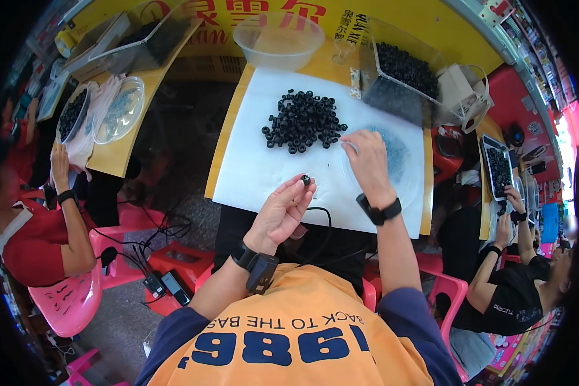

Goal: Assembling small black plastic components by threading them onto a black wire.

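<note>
A wooden worktop [428, 219] stands in front of the person, most of it covered by a white sheet [264, 167]. Behind it runs a yellow wall panel with red lettering. At the far edge of the worktop sits an empty clear plastic bowl [278, 40], and to its right a clear tilted bin [402, 67] holding many small black rings. Pink plastic stools [67, 302] and black cables lie on the grey floor to the left. Other people work at neighbouring tables: one in a red top at the left, whose hand [59, 168] rests by a table with clear dishes of dark parts, and one in a black top at the right, hands near a tray of black pieces [498, 164].

On the white sheet a loose pile of black rings [302, 121] lies near the far middle. They are small, round, matt black, each with a hole through the centre, heaped unevenly with a few strays at the edge. To the right of the pile lies a clear shallow dish [399, 154] of tiny bluish-grey parts.

The left hand [283, 209] is raised above the near part of the sheet, pinching a single black ring [305, 180] between thumb and fingertip. The right hand [367, 161] lies palm down with fingers bent over the dish of bluish parts, just right of the pile; whether it holds anything cannot be told. Both wrists wear black bands.
</note>
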A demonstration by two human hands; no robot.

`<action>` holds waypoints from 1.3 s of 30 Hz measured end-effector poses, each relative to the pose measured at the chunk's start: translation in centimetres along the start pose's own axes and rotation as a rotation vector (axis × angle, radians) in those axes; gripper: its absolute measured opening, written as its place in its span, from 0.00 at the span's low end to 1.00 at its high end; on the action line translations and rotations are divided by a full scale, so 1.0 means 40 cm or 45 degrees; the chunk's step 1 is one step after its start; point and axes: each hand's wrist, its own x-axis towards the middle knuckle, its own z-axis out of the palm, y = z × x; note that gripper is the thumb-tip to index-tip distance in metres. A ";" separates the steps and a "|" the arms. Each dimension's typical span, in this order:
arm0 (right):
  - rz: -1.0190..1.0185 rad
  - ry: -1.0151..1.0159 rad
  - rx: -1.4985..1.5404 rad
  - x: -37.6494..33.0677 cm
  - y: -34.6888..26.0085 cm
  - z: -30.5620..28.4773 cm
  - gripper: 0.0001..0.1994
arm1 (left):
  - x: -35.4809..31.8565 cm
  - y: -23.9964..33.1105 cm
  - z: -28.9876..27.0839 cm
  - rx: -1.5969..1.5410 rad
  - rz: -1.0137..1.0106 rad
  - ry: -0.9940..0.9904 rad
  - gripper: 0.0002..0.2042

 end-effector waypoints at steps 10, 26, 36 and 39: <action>-0.067 -0.232 -0.413 0.057 0.037 0.122 0.02 | -0.021 0.025 -0.034 0.009 0.023 0.004 0.12; 0.859 -0.335 1.668 -0.117 -0.163 -0.036 0.11 | -0.022 0.020 -0.018 0.037 -0.037 -0.116 0.12; 0.697 -0.246 1.282 -0.139 -0.203 -0.077 0.08 | -0.029 0.015 0.008 0.212 0.008 -0.066 0.12; 0.588 -0.196 1.141 -0.136 -0.212 -0.083 0.08 | -0.029 0.011 0.008 0.235 0.019 -0.080 0.12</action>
